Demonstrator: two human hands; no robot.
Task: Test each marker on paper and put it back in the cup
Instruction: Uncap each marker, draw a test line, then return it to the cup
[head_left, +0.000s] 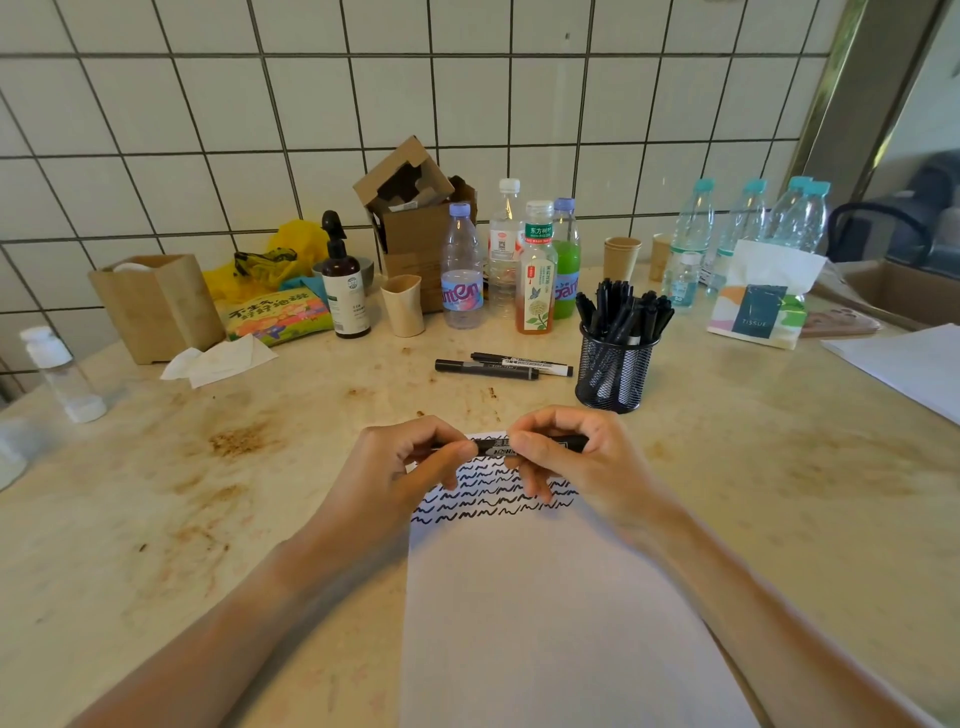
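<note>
A black marker (493, 448) lies level between both hands, just above the top of a white paper sheet (540, 613). My left hand (400, 462) pinches its left end. My right hand (571, 457) grips its body, fingers curled round it. Rows of black squiggles (493, 493) cover the top of the sheet, partly hidden by my fingers. A black mesh cup (615, 371) holding several black markers stands behind and to the right of my hands. Two more markers (498, 366) lie flat on the table left of the cup.
Bottles (462, 270), a brown pump bottle (344, 280), paper cups (402, 304), a cardboard box (410, 208) and a tissue pack (761, 301) line the back of the stained table. A wooden box (156, 306) and crumpled tissue (218, 361) sit at left; loose paper (904, 364) at right.
</note>
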